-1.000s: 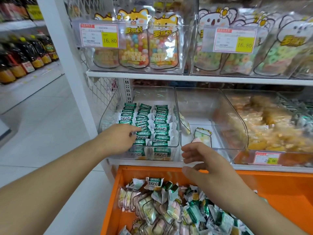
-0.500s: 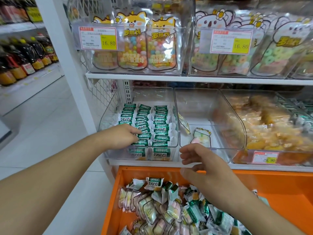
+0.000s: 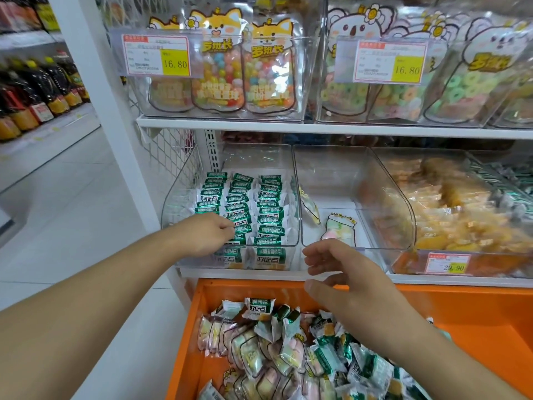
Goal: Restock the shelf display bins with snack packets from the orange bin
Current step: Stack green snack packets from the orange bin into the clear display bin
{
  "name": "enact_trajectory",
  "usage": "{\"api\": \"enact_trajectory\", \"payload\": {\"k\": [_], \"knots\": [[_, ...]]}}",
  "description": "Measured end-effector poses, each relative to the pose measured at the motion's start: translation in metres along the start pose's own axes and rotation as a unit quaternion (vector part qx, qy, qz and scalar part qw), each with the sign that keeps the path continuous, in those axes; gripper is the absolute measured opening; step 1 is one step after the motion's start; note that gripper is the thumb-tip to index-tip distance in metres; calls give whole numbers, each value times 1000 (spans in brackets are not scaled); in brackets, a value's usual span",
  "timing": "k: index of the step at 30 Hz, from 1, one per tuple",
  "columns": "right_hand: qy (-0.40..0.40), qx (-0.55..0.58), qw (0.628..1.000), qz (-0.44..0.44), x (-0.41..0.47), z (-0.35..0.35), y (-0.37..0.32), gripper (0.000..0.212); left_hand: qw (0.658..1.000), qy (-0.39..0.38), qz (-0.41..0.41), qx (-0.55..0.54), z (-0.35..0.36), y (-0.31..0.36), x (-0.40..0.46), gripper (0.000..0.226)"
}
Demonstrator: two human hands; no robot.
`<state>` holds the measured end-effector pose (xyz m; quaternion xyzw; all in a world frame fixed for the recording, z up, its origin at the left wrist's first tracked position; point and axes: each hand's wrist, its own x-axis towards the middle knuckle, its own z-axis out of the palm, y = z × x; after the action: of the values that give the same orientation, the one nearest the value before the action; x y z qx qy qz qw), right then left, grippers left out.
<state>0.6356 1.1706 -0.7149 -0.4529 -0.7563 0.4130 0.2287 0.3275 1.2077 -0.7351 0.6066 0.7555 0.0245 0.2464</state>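
1. Reaching into the clear plastic display bin on the left (image 3: 173,209), the left hand (image 3: 206,235) is seen with its fingers (image 3: 227,230) curled against the small green-and-white snack packets (image 3: 266,210) stacked there; whether a packet is actually pinched cannot be told, since the fingertips are hidden among the wrappers.
2. The packets in that bin are arranged in three neat rows, each wrapper showing a dark green band with white lettering and crimped white ends; two more are seen standing upright behind the bin's front wall.
3. The right hand (image 3: 343,272) is held above the far rim of the orange plastic bin (image 3: 476,321), just in front of the white shelf edge (image 3: 259,274); its fingers are spread and loosely bent, and nothing is held in them.
4. A loose heap of snack packets (image 3: 277,350) is seen in the orange bin: green-and-white ones like those on the shelf, mixed with clear pouches of pastel pink, green and yellow sweets.
5. The clear middle display bin (image 3: 383,186) is seen just beside the left one, and only two pastel pouches lie in it, one flat on the bottom (image 3: 340,229) and one leaning on the side wall.
6. Further right, a clear bin of yellow-orange wrapped snacks (image 3: 450,215) is seen, with a price tag reading 29.90 (image 3: 450,263) on its front.
7. On the upper shelf, clear bins of cartoon-animal candy pouches (image 3: 245,73) are seen behind price tags marked 16.80 (image 3: 157,54).
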Motion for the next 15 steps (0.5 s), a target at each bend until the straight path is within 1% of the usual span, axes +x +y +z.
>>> {"api": "enact_trajectory", "payload": {"k": [1, 3, 6, 9, 15], "knots": [[0, -1, 1000, 1, 0, 0, 0, 32, 1000, -17, 0, 9, 0, 1, -1, 24], [1, -1, 1000, 4, 0, 1, 1, 31, 999, -27, 2, 29, -4, 3, -1, 41], [1, -4, 1000, 9, 1, 1, 1, 31, 999, 16, 12, 36, -9, 5, 4, 43], [2, -5, 1000, 11, 1, 2, 2, 32, 998, 60, 15, 28, -6, 4, 12, 53], [2, -1, 1000, 15, 3, 2, 5, 32, 999, 2, 4, 45, -1, 3, 31, 62]]}}
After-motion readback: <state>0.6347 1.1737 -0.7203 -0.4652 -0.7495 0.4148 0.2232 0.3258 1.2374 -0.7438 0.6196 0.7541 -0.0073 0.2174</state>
